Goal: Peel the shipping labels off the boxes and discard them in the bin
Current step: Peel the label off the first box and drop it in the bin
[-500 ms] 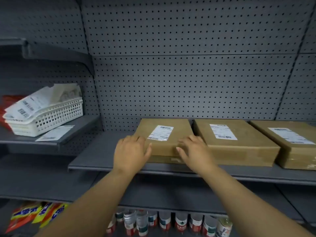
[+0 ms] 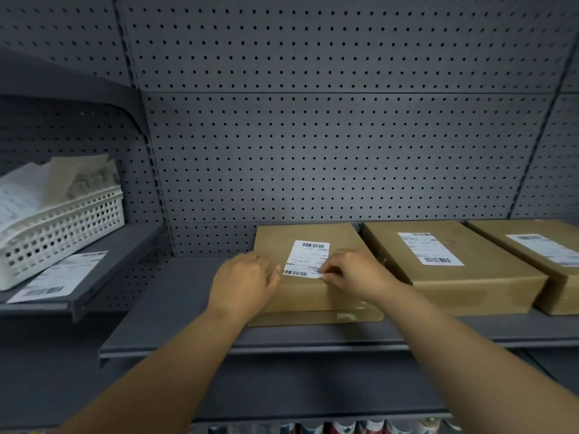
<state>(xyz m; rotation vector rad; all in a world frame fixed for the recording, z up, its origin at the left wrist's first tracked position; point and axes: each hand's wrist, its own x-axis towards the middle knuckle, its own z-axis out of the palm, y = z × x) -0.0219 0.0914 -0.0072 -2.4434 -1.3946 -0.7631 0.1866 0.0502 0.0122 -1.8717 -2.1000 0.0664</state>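
left hand [image 2: 244, 281] flat, steadying leftmost cardboard box [image 2: 308, 296] on shelf | right hand [image 2: 352, 272] pinches shipping label [image 2: 308, 260] corner | risk: fast pull likely tears label

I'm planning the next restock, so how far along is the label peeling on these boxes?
Done: peeled labels already fill the white basket, and one loose label lies beside it. In hand: the right hand picks at the near corner of the label on the left box, while the left hand steadies that box. Left: the middle box and right box keep their labels.
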